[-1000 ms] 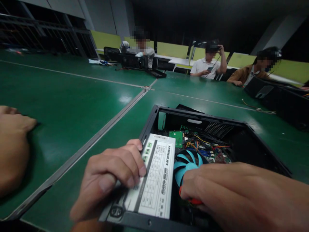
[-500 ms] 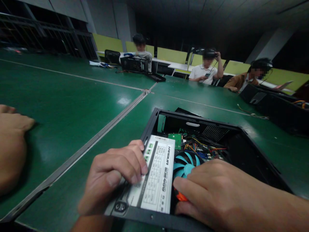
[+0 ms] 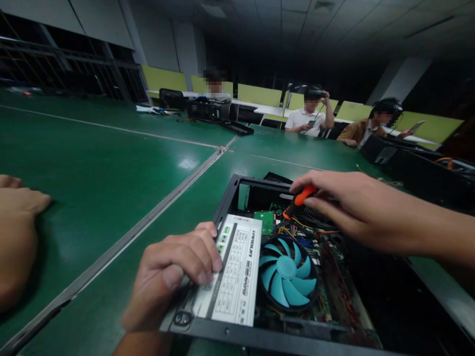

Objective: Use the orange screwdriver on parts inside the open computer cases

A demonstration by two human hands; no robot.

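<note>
A black computer case (image 3: 230,332) lies with its side off on the green table. My left hand (image 3: 178,262) is closed over its left edge, fingertips resting on the white-labelled power supply (image 3: 237,277). My right hand (image 3: 345,202) is above the case's far part, gripping an orange and black screwdriver (image 3: 300,200) that slants down to the left. Its tip cannot be made out among the cables. Below my right hand, the CPU fan (image 3: 287,273) with turquoise blades shows whole, beside the power supply. A green circuit board (image 3: 264,222) sits beyond the power supply.
Another person's hand and forearm (image 3: 18,237) rest on the table (image 3: 111,158) at the far left. Across it sit several people near other open computer cases (image 3: 411,158). A grey metal strip (image 3: 148,222) crosses the tabletop.
My right hand has risen with the screwdriver from beside the fan, moving away from me to the case's far part, so the fan is uncovered. My left hand stays on the case.
</note>
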